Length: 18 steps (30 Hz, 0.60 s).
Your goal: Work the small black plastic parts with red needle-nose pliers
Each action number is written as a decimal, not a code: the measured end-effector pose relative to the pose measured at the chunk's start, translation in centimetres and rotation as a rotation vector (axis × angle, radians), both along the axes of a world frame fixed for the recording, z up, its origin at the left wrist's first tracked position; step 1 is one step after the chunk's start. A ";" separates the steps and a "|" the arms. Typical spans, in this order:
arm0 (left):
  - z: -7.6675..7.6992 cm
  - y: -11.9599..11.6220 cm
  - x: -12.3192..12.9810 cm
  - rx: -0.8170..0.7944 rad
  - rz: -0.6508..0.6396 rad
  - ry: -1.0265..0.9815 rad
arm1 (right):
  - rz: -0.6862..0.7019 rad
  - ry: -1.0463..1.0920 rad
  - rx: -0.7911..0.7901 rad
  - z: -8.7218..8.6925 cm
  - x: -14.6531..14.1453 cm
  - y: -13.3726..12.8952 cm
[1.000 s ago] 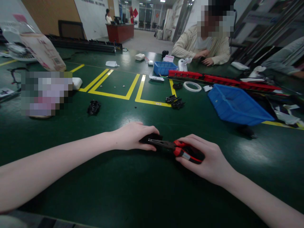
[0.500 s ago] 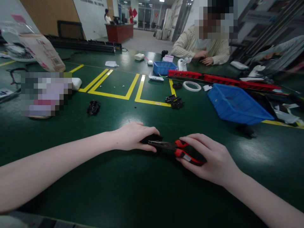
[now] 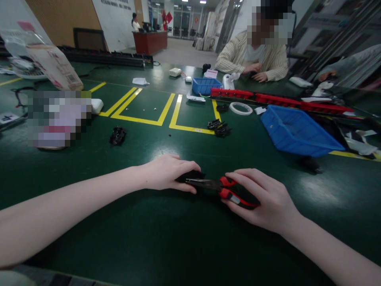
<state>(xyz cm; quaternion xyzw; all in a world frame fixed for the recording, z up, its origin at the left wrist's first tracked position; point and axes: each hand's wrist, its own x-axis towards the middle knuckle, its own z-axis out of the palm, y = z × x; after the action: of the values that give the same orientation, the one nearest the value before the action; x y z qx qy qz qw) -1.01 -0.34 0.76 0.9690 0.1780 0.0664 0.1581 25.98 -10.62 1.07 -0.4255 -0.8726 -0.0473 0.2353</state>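
Above the green table (image 3: 166, 238), my left hand (image 3: 169, 172) grips a small black part (image 3: 190, 175), its fingers wrapped around most of it. My right hand (image 3: 264, 198) is closed on the handles of red-and-black long-nosed pliers (image 3: 226, 188). The jaws point left and reach the black part between my left thumb and forefinger. Whether the jaw tips clamp the part, I cannot tell. Farther off lie similar-looking black parts, one on the left (image 3: 118, 136) and a small cluster (image 3: 219, 128) beside the yellow tape.
A tilted blue bin (image 3: 300, 133) stands at right, near red strips (image 3: 276, 99). Behind are a smaller blue bin (image 3: 205, 84) and a white tape ring (image 3: 240, 108). A bottle (image 3: 55, 65) leans at left. Across the table sits a person in a striped shirt (image 3: 229, 57).
Both hands, the black part and the pliers stay nearly in place. The pliers' jaws sit very slightly lower. The whole view has shifted a little.
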 end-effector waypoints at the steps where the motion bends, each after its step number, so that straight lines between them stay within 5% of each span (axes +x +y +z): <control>1: 0.0 0.0 0.0 -0.001 -0.001 -0.004 | 0.000 -0.004 -0.003 0.1 0.0 0.0; 9: -0.2 0.0 -0.3 0.003 -0.002 -0.053 | -0.032 0.150 -0.235 -0.2 -0.6 0.0; 18: 0.0 0.0 -0.3 -0.015 -0.018 -0.037 | -0.068 0.115 -0.118 0.0 -0.3 0.3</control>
<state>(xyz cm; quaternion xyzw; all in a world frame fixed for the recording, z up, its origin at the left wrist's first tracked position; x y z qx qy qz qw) -1.31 -0.38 0.73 0.9679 0.1669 0.0815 0.1695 25.67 -10.28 1.06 -0.4699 -0.8441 0.0207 0.2576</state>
